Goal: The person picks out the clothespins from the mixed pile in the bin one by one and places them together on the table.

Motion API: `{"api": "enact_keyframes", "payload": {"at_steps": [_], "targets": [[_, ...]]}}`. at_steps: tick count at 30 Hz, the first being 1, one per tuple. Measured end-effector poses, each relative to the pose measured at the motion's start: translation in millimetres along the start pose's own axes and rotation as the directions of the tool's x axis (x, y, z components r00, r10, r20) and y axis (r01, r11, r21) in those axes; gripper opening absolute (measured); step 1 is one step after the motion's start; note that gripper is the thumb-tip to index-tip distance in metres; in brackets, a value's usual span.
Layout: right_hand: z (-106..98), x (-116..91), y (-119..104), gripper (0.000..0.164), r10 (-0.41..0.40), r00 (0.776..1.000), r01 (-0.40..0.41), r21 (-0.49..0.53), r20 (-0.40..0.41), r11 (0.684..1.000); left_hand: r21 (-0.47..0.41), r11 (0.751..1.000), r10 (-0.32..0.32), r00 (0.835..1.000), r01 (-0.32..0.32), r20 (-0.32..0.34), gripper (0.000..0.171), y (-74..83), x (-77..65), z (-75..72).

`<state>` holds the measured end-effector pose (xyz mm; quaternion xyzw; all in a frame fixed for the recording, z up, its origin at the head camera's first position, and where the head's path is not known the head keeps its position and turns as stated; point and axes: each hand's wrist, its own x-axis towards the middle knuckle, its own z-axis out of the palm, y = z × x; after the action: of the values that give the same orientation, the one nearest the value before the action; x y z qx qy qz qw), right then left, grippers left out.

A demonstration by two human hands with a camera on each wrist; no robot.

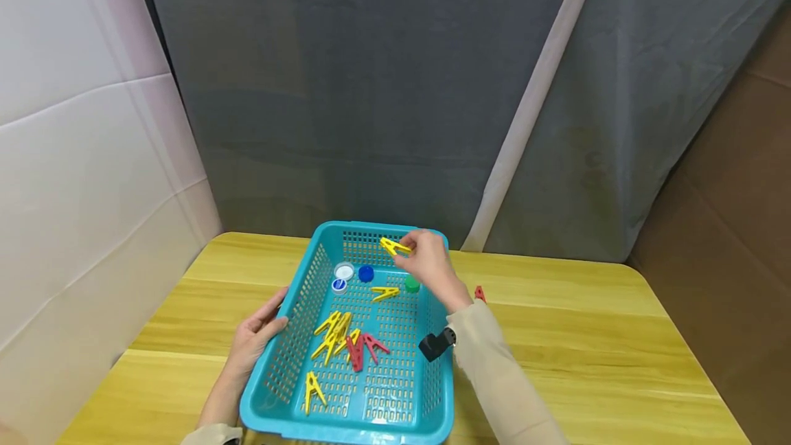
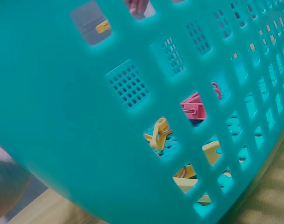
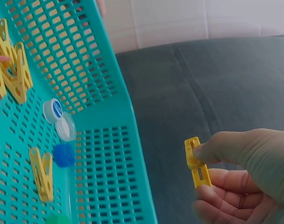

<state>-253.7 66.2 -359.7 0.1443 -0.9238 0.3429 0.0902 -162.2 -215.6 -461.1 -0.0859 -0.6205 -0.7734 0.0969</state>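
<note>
My right hand pinches a yellow clothespin between thumb and fingers, above the far end of a turquoise plastic basket. At the basket's left side my left hand grips the rim, with the thumb over it and the fingers along the outer wall. Inside lie several yellow clothespins in a heap, with red clothespins beside them. Single yellow clothespins lie apart, one near the front and one farther back. A blue cap, a green cap and two whitish caps rest toward the far end.
The basket stands on a wood-grain table. A red clothespin lies on the table to the right, partly behind my right sleeve. Grey cloth hangs behind the table, with a white panel at left and a brown one at right.
</note>
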Motion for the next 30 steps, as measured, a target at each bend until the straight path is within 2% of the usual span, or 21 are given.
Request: {"api": "enact_keyframes", "payload": {"at_steps": [7, 12, 15, 20, 30], "targets": [[-15, -8, 15, 0.022, 0.028, 0.997, -0.027, 0.014, -0.077, 1.0, -0.001, 1.0, -0.003, 1.0, 0.003, -0.01, 0.045, -0.7, -0.1, -2.6], [-25, -13, 27, 0.024, 0.089, 0.99, -0.089, 0.009, -0.105, 0.996, -0.034, 0.999, 0.007, 1.0, -0.007, -0.004, 0.046, -0.9, 0.0, -4.4], [-29, -16, 37, 0.023, 0.122, 0.985, -0.121, 0.017, -0.123, 0.993, -0.017, 1.0, -0.005, 1.0, 0.005, -0.011, 0.046, -0.3, 0.4, -5.1], [-33, -20, 57, 0.019, 0.167, 0.976, -0.162, 0.046, -0.141, 0.986, 0.037, 0.998, -0.039, 0.999, 0.04, -0.026, 0.047, 1.5, -0.3, -5.1], [-41, -33, 95, 0.024, 0.271, 0.951, -0.264, 0.064, -0.15, 0.962, 0.031, 0.998, -0.061, 0.998, 0.062, -0.024, 0.047, 2.4, -0.3, -4.8]]}}
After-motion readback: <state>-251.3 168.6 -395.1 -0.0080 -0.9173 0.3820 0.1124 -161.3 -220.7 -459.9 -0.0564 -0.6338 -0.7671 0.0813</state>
